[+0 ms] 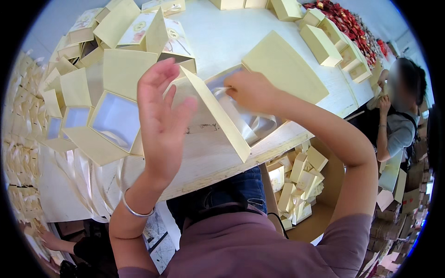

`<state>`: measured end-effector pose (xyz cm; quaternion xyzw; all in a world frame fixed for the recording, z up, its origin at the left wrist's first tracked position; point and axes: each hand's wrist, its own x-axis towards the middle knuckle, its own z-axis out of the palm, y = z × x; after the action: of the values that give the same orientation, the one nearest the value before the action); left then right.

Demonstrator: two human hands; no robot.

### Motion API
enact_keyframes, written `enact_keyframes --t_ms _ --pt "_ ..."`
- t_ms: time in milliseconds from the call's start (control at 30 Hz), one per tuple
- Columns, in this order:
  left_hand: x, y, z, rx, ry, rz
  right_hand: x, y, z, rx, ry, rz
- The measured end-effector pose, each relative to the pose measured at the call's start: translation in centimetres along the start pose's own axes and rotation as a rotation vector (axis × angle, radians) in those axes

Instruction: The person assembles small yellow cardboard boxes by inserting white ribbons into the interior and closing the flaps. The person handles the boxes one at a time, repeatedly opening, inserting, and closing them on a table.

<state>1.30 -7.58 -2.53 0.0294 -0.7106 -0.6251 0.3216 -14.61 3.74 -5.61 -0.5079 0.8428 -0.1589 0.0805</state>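
Left hand (162, 116) raised, fingers spread, holding nothing; right hand (250, 90) pinching white ribbon (241, 118) inside open cream box (222, 111), on white table (222, 41)

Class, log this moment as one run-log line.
left hand: open, raised over table | right hand: pinching ribbon in open box | other boxes: at left

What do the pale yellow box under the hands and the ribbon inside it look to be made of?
The open box looks like rigid paperboard with a matte pale yellow finish: flat stiff panels and crisp folded edges. The ribbon pinched by the right hand looks like satin-type fabric, judging by its soft sheen and limp curves, though it could be synthetic.
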Motion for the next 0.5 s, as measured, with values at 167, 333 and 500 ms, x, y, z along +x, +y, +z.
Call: enact_keyframes --t_ms 167,333,500 --pt "1.4 2.7 2.3 0.359 -0.223 0.333 -5.0 -4.1 -9.5 0.804 0.034 0.058" --pt "0.8 5.2 6.3 -0.239 -0.622 -0.071 -10.3 -4.9 -15.0 1.003 0.262 -0.195" --pt "-7.8 5.4 6.9 -0.37 -1.124 -0.248 -16.6 0.4 -21.1 1.298 0.308 -0.431"
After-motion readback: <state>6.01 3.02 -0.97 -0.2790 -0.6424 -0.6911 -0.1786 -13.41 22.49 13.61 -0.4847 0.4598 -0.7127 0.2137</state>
